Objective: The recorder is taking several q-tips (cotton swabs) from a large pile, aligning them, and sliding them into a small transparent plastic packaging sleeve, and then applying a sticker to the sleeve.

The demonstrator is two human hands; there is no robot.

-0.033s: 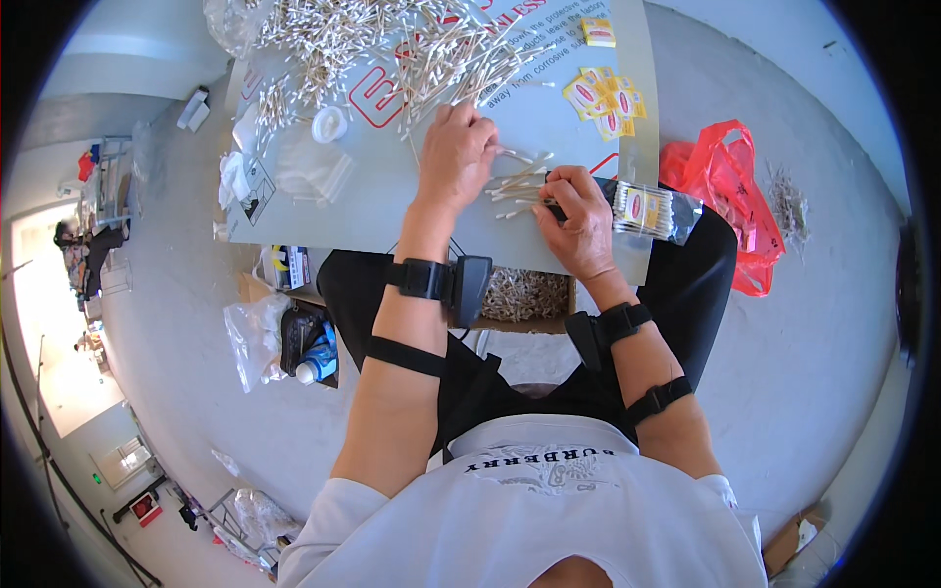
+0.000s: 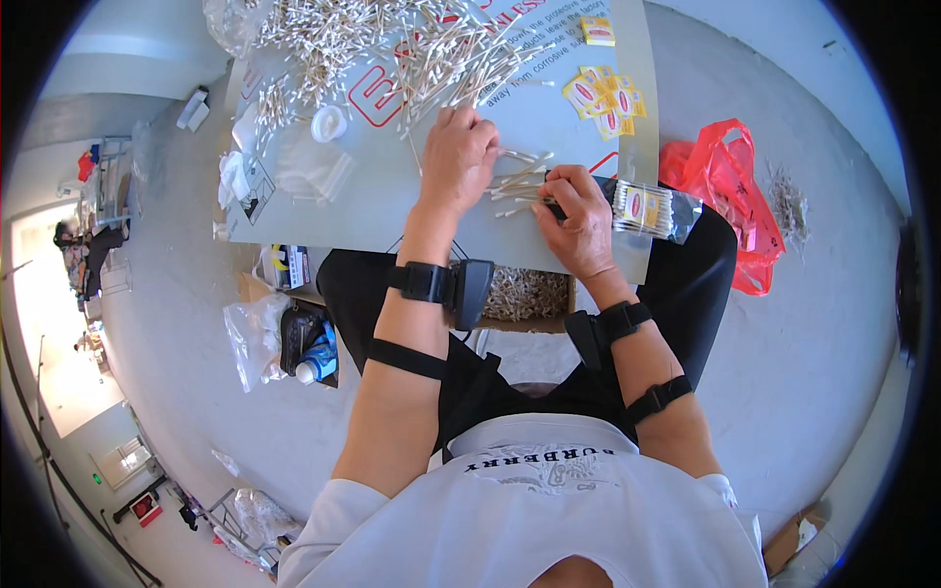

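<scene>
A heap of cotton swabs with white tips spreads over the far part of the table. At its near edge is my left hand, fingers bent and closed over swabs, their tips partly hidden. Several swabs poke out between it and my right hand. My right hand is closed at the ends of a small loose bunch of swabs, a dark edge under its fingers. Just right of it, a clear bag packed with swabs and a yellow label card lies on a black surface at the table edge.
Yellow cards lie at the table's right, with a yellow stack beyond. A round white lid and clear bags are at the left. Below the table stands a box of swabs. A red plastic bag rests at the right.
</scene>
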